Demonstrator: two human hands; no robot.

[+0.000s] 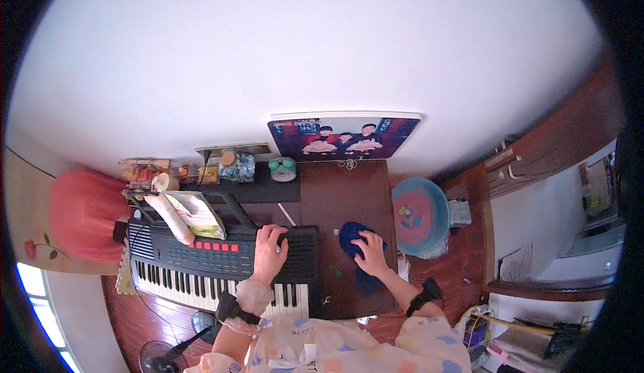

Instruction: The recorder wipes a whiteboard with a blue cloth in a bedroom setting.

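My left hand (270,253) is over the right part of a black electronic keyboard (236,252), near its speaker grille. Its thumb and fingers are apart; a small pale bluish spot shows between them, too small to identify. My right hand (372,253) lies on a bunched dark blue cloth (350,236) on the brown tabletop (347,197), fingers bent onto it. Part of the cloth is hidden under that hand. On the keyboard's music stand rest an open booklet (204,217) and a pale tube-shaped object (170,218).
Along the wall stand a mint alarm clock (283,169), a corked glass jar (241,166) and a framed photo of people (344,139). A white stick (287,214) lies behind the keyboard. Right of the table is a blue basin (422,217); a fan (161,358) stands lower left.
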